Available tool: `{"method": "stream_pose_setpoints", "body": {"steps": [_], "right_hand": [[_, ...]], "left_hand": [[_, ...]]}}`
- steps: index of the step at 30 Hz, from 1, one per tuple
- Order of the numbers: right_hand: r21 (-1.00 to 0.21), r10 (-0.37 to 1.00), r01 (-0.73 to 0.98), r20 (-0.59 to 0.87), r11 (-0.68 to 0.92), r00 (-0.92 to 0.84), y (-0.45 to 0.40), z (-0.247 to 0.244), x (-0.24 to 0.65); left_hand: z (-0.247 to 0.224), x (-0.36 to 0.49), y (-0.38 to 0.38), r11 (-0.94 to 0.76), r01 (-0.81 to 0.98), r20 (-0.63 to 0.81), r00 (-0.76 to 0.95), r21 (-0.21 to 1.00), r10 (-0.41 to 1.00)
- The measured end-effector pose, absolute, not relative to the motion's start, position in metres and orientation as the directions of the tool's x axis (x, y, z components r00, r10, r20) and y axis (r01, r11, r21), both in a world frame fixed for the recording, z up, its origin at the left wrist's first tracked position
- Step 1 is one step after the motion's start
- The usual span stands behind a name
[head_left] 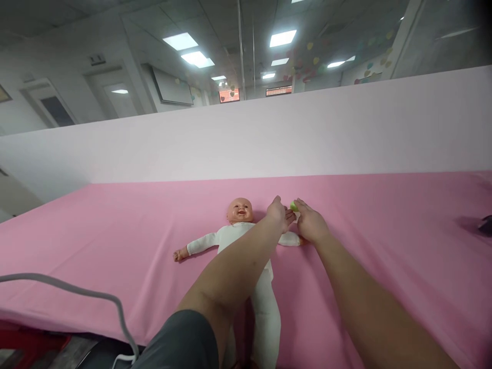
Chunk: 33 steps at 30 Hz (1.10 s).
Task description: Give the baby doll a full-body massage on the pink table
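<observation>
A baby doll [230,234] in white clothes lies on its back on the pink sheet, its arms spread wide. My left arm crosses over its body and hides part of the torso. Just above the doll's arm on the right, my left hand [282,214] is open, with its fingers stretched toward my right hand. My right hand [312,224] is closed on a small light-green object [294,206], whose kind I cannot make out. It is close to the tips of my left fingers, and I cannot tell whether they touch. The doll's hand on that side is partly hidden behind my right hand.
The pink sheet [126,225] covers the wide surface, backed by a low white wall [246,138] with glass above it. A grey cable [73,289] loops at lower left, near a red stool-like thing [26,343]. A dark object [486,225] lies at the right edge.
</observation>
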State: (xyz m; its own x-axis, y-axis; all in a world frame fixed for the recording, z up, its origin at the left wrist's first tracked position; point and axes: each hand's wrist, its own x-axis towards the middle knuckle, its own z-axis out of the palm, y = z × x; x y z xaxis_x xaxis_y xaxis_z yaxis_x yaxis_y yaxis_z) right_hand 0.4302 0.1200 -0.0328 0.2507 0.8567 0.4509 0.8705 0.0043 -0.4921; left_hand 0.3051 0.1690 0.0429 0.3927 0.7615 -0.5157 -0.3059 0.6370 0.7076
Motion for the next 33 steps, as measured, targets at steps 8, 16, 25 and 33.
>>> {"method": "stream_pose_setpoints", "body": {"steps": [8,16,25,33], "right_hand": [[-0.514,0.787,0.857,0.541,0.031,0.296,0.110,-0.016,0.425],[-0.385,0.793,0.807,0.587,0.449,-0.161,0.044,0.057,0.320],[-0.244,0.787,0.785,0.439,0.569,-0.434,0.029,0.038,0.242],[-0.234,0.773,0.772,0.438,0.590,-0.459,-0.016,0.018,0.222]], "left_hand": [[0.072,0.244,0.145,0.620,-0.389,-0.436,0.464,0.682,0.771],[0.087,0.170,0.101,0.544,-0.531,-0.283,0.495,0.650,0.821],[0.065,0.118,0.061,0.549,-0.634,-0.155,0.567,0.545,0.809],[0.071,0.075,0.061,0.537,-0.671,-0.247,0.483,0.512,0.840]]}}
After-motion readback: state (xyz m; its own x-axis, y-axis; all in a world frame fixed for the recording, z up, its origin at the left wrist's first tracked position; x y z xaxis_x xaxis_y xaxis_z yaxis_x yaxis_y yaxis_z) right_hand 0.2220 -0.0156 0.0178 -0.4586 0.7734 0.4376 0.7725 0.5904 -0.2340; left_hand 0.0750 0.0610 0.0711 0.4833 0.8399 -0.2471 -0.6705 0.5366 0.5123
